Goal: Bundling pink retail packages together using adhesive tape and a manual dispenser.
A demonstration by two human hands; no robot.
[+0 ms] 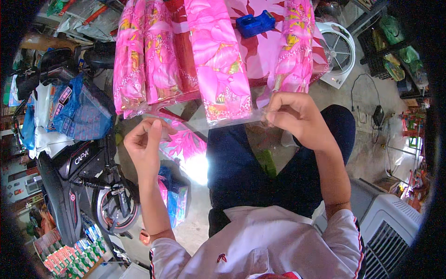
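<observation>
Small printing showed on the long pink package (pixel 218 60) in the middle, and pale lettering marked the black motorbike (pixel 76 162) to the left. That package lay at the near edge of the surface (pixel 262 67), its end jutting past it. It was narrow and flat-sided, with petal patterns under glossy, creased clear plastic; its contents were hidden. The right hand (pixel 295 114) pinched the clear plastic flap (pixel 239 120) at its near right corner, thumb against fingers. The left hand (pixel 144 139) stood apart from the package, fingers curled toward the thumb; whether it gripped anything could not be told. Similar packages (pixel 130 56) lay on both sides, near a blue plastic tape dispenser (pixel 255 23). A thin blue bag (pixel 83 111) on the motorbike held printed packs.
</observation>
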